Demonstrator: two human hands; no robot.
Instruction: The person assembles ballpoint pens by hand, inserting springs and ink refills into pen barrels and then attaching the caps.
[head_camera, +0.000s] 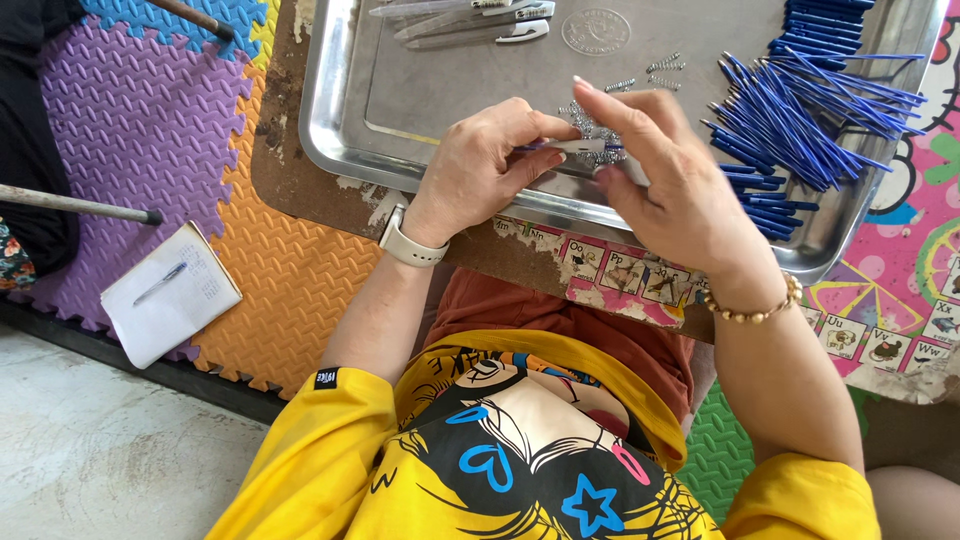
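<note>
Both hands, left (478, 165) and right (668, 180), pinch a slim pale pen barrel (578, 146) in a closed grip above scattered springs (600, 130).

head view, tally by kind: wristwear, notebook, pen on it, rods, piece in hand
watch: 1
bead bracelet: 1
notebook: 1
pen on the notebook: 1
rods: 2
pen piece in left hand: 1
total: 7
</note>
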